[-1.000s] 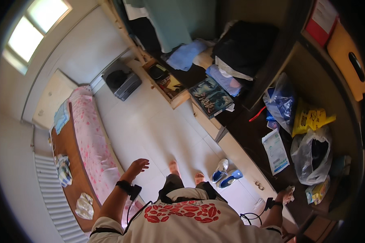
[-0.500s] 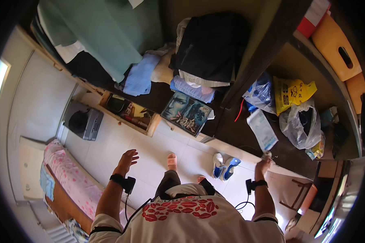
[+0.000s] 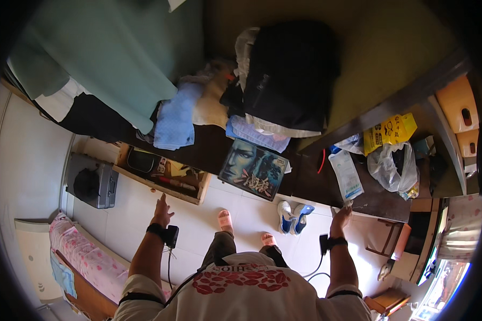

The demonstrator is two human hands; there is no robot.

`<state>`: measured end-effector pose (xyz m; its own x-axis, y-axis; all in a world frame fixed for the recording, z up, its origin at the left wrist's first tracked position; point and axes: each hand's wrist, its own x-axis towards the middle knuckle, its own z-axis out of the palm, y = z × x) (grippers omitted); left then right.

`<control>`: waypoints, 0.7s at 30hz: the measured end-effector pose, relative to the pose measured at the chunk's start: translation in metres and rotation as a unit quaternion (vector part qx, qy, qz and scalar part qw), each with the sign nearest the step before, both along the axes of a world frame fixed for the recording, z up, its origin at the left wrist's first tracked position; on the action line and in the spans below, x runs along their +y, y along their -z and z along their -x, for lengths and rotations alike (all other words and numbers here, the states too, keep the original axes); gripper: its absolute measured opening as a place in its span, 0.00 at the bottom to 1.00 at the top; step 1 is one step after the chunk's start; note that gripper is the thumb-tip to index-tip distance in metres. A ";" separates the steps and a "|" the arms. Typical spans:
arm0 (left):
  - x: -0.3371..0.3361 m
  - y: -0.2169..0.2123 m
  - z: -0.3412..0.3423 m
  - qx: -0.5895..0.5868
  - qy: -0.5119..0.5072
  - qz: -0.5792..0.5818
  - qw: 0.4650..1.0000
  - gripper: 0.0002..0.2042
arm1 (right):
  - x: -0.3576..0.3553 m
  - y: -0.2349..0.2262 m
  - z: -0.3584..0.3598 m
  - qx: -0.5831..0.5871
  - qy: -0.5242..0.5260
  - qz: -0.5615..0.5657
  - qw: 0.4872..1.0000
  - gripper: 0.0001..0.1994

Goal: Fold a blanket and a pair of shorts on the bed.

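Observation:
My left hand point(image 3: 162, 213) is open beside the front of a pulled-out wooden drawer point(image 3: 185, 196), with its index finger stretched toward it. In the drawer lie a black case point(image 3: 141, 160) and several small items. My right hand point(image 3: 341, 218) is closed at the front edge of the dark shelf point(image 3: 377, 200). A small pale thing shows at its fingers, too small to name. Just beyond that hand lies a white and blue packet point(image 3: 346, 174). A flat box with a blue printed face point(image 3: 253, 170) juts over the shelf edge between my hands.
Folded clothes point(image 3: 175, 123) and a black garment pile point(image 3: 289, 75) sit at the back, with hanging green clothing point(image 3: 112, 59). Plastic bags point(image 3: 393, 168) lie at the right. A grey case point(image 3: 92, 182) stands on the floor at left; shoes point(image 3: 293, 219) stand below the shelf.
My left hand has moved up to the drawer front, its index finger now stretched out. My right hand has shifted slightly left and down. The view has tilted and shifted.

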<state>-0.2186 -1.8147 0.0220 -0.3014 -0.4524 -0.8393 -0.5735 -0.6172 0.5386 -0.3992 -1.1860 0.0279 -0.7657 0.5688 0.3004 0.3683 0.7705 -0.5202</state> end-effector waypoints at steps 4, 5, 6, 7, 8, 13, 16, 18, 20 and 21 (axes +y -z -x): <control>-0.006 0.016 0.012 0.057 -0.084 -0.066 0.993 0.34 | -0.086 -0.041 -0.021 -0.089 -0.243 -0.076 0.963 0.18; -0.006 0.016 0.018 0.076 -0.063 -0.058 0.993 0.34 | -0.100 -0.043 -0.022 -0.080 -0.302 -0.082 0.946 0.18; -0.006 0.020 0.019 0.110 -0.051 -0.077 0.990 0.34 | -0.120 -0.057 -0.016 -0.107 -0.329 -0.076 0.935 0.18; -0.008 0.022 0.023 0.143 -0.038 -0.095 0.984 0.34 | -0.133 -0.058 -0.009 -0.140 -0.327 -0.069 0.932 0.18; -0.006 0.024 0.023 0.131 -0.066 -0.076 0.986 0.35 | -0.137 -0.047 -0.003 -0.133 -0.307 -0.087 0.938 0.18; -0.018 0.016 0.022 0.138 -0.033 -0.147 0.979 0.36 | -0.103 -0.015 0.023 -0.111 -0.133 -0.036 0.984 0.15; -0.023 0.017 0.021 0.115 -0.060 -0.163 0.978 0.35 | -0.061 -0.017 0.030 -0.149 -0.046 -0.028 0.987 0.15; -0.025 0.015 0.021 0.120 -0.042 -0.172 0.977 0.35 | -0.029 -0.012 0.024 -0.172 -0.026 -0.154 0.973 0.14; -0.028 0.016 0.017 0.109 -0.030 -0.172 0.978 0.35 | -0.026 -0.030 0.027 -0.167 0.066 -0.036 0.983 0.15; -0.026 0.010 0.022 0.102 -0.030 -0.172 0.979 0.34 | -0.016 -0.031 0.024 -0.143 0.086 -0.030 0.986 0.16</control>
